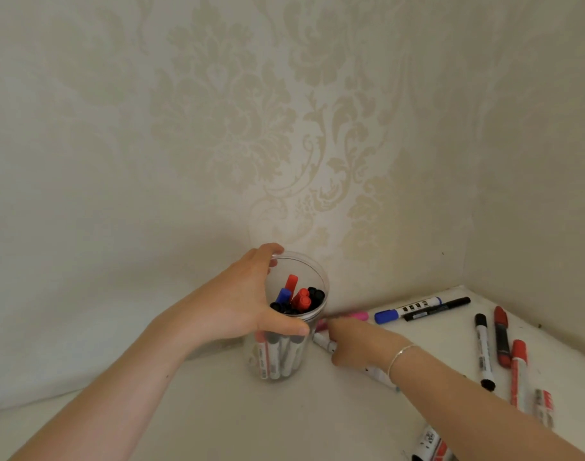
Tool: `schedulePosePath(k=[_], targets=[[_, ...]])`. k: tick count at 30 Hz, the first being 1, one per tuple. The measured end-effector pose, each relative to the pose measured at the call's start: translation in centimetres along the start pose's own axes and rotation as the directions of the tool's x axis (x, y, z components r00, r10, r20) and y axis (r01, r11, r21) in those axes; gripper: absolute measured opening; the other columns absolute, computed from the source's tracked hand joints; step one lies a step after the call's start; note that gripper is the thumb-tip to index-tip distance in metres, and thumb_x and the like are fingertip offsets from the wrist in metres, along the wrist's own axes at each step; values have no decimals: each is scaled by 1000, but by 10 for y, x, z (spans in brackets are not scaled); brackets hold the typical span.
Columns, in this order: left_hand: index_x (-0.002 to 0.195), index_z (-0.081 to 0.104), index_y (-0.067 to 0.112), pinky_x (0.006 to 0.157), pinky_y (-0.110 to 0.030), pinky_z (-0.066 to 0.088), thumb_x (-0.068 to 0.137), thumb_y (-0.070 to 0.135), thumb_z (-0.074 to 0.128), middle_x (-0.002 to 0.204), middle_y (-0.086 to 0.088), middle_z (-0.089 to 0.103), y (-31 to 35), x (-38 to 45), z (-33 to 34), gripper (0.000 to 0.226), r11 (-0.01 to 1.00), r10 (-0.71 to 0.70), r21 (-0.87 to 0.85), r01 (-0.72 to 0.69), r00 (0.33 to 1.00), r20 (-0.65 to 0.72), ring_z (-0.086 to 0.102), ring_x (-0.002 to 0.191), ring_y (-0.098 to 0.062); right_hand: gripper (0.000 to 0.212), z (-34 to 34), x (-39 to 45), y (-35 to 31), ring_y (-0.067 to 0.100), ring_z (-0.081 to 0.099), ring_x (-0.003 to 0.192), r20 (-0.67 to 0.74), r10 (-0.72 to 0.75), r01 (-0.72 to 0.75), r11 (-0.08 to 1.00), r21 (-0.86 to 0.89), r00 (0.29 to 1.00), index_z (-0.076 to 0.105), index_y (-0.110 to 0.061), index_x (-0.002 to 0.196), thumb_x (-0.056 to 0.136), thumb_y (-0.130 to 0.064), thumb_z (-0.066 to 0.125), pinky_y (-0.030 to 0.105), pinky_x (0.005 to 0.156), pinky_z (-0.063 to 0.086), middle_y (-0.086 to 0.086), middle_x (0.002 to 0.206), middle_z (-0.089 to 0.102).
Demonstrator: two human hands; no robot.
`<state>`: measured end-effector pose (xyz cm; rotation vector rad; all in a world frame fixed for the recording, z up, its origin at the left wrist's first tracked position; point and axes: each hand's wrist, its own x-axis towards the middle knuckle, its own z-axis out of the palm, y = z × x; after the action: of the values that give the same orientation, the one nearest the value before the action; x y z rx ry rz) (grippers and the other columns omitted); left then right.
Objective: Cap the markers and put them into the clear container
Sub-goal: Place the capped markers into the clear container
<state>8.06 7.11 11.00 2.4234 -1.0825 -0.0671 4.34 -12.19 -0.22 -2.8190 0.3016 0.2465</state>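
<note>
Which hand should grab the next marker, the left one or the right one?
Probably the right hand. It is already down among the loose markers, on a white marker beside the clear container. The left hand is busy wrapping that container, seemingly steadying it.

Two walls [218,128] meet at a corner on the right, both covered in cream damask-pattern wallpaper. A white table [218,410] abuts both walls. Lighting is soft and diffuse.
</note>
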Motion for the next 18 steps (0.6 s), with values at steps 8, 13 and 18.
schedulePosePath(k=[8,13,18], targets=[[146,20,37,72,-6,40,52,55,85,144,16,37,8,2,3,116,999,4,44,-4,1000,-4,44,119,4,31,-31,-21,25,22,60,60,3,57,-55,948,314,998,55,-9,122,94,-21,48,27,50,50,12,99,58],[147,21,34,98,-22,41,49,57,85,145,15,38,17,7,4,120,998,17,57,-17,1000,-2,40,128,0,41,-74,-36,55,17,40,46,-167,122,13,768,640,978,56,-20,119,85,1,47,22,41,30,10,71,52],[147,21,35,104,-29,39,44,61,84,144,15,40,26,10,8,124,999,6,41,-7,1000,7,39,129,-1,46,-114,-61,43,22,54,57,-372,-13,342,426,838,928,56,-23,125,88,3,46,31,55,48,11,71,60]])
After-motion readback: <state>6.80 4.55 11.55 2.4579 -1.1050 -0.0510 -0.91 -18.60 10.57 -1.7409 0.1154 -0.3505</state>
